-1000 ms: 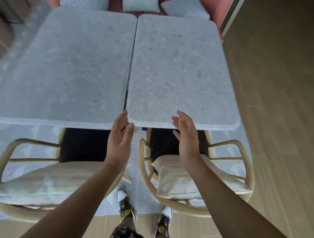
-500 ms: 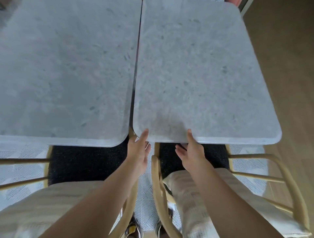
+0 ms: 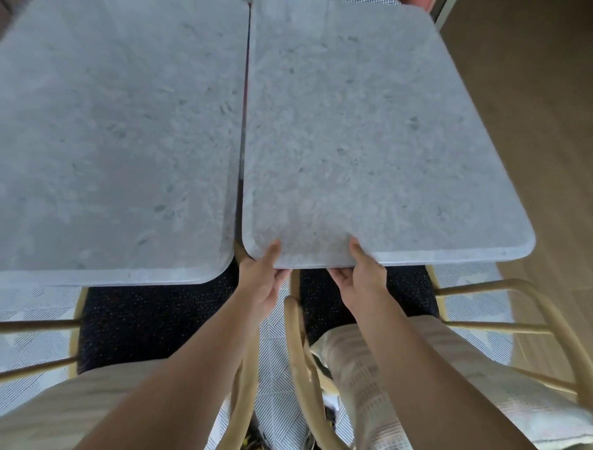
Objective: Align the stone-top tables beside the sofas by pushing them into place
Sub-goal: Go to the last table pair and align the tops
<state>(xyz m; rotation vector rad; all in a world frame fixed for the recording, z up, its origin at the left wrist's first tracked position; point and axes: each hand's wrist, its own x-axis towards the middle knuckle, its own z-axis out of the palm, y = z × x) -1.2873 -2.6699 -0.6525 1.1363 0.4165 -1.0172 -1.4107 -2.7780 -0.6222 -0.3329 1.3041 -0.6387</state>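
Note:
Two grey stone-top tables stand side by side with a narrow gap between them. The left table [image 3: 122,135] reaches nearer to me than the right table [image 3: 369,135]. My left hand [image 3: 261,279] grips the near edge of the right table by its near-left corner, thumb on top, fingers under. A little further right, my right hand [image 3: 361,273] holds the same edge in the same way. A strip of the pink sofa [image 3: 425,4] shows beyond the far end.
Two wooden chairs with dark seats and pale cushions stand at the near side: the left chair [image 3: 38,324] under the left table, the right chair [image 3: 529,298] under my right arm. A patterned rug [image 3: 276,369] lies below. Wooden floor [image 3: 545,128] runs along the right.
Both hands went from hovering open near the right table's front edge to gripping it, thumbs on top. My head has come closer over the tables.

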